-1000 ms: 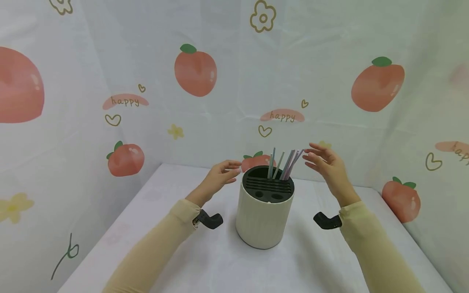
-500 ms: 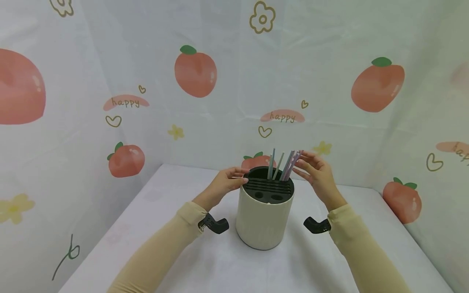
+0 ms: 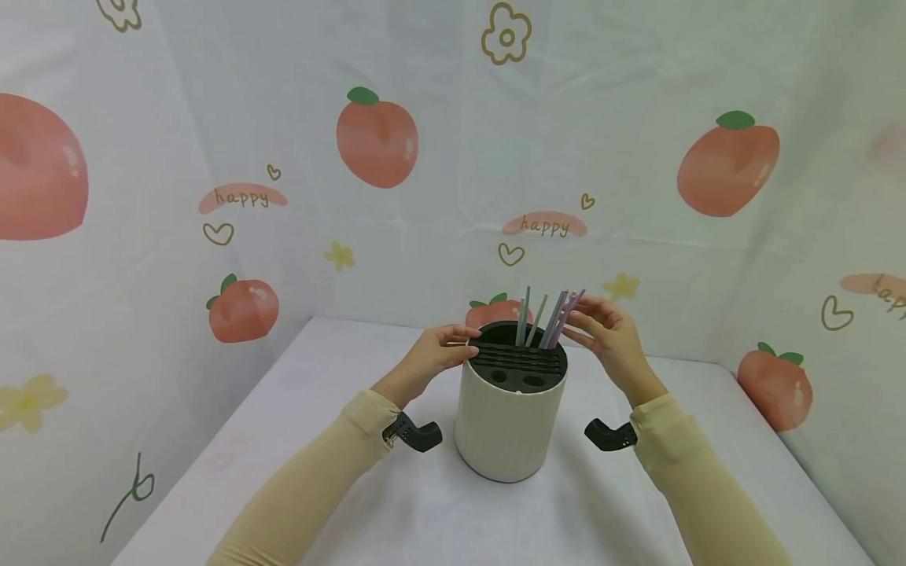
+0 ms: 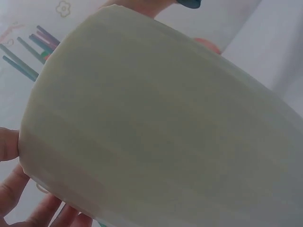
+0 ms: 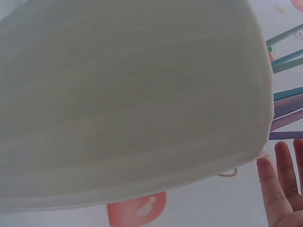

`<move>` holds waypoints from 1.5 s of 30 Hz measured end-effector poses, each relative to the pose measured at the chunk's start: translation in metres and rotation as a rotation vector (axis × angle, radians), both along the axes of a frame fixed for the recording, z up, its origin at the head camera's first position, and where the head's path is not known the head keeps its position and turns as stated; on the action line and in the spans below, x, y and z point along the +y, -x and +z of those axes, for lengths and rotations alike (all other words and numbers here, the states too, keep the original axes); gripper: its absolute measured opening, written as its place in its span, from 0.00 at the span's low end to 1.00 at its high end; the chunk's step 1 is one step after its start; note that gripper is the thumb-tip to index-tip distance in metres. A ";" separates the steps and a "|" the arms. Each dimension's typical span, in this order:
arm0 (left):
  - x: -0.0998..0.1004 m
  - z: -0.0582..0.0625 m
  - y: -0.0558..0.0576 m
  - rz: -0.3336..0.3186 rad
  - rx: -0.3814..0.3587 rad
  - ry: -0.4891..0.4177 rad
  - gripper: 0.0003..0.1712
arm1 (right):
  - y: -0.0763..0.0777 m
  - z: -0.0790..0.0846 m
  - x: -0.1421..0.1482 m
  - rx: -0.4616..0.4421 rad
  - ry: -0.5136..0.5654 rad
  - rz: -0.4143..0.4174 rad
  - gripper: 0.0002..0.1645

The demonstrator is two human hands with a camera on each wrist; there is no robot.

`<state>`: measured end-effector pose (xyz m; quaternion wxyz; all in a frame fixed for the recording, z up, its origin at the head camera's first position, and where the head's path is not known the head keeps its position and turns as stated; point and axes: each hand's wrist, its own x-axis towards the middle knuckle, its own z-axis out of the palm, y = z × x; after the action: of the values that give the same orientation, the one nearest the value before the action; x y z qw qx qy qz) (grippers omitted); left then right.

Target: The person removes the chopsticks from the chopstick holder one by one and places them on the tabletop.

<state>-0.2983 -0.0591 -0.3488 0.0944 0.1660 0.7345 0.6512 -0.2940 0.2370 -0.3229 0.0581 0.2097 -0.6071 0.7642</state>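
A cream, round knife holder [image 3: 506, 428] with a black slotted top [image 3: 520, 363] stands upright on the white table. Several pastel drinking straws [image 3: 562, 318] lean in its rear compartment. My left hand [image 3: 432, 358] holds its left rim. In the left wrist view the thumb [image 4: 8, 144] lies at the rim while the other fingers [image 4: 45, 210] go round the side, partly hidden behind it. At the right rim, beside the purple straws, is my right hand [image 3: 617, 350]. Its fingers [image 5: 284, 165] are extended and spread in the right wrist view, with the thumb hidden there.
A white cloth backdrop [image 3: 453, 141] printed with peaches surrounds the table [image 3: 396, 511] at the back and sides. A black wrist camera [image 3: 419, 434] sits on the left wrist, another camera [image 3: 610, 435] on the right.
Both hands have come inward: the left from beside the holder onto its rim, the right from beyond the straws to right next to them. Over the last half second both stay almost still.
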 end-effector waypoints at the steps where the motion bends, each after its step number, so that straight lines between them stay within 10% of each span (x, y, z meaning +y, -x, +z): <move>1: 0.000 0.000 0.000 0.000 -0.004 -0.001 0.19 | 0.000 0.000 0.000 -0.001 -0.002 0.000 0.13; 30: -0.001 0.001 0.000 0.007 -0.035 -0.002 0.21 | 0.001 0.008 -0.002 -0.014 -0.091 -0.033 0.09; 38: 0.001 0.001 0.001 0.009 -0.037 0.002 0.21 | -0.002 0.061 0.004 0.105 -0.007 -0.028 0.07; 45: 0.000 0.001 -0.001 0.013 -0.012 0.007 0.21 | -0.019 0.124 0.029 0.205 0.397 -0.053 0.08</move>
<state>-0.2973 -0.0587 -0.3478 0.0949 0.1568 0.7374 0.6501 -0.2750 0.2656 -0.1988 0.1800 0.2547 -0.4410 0.8416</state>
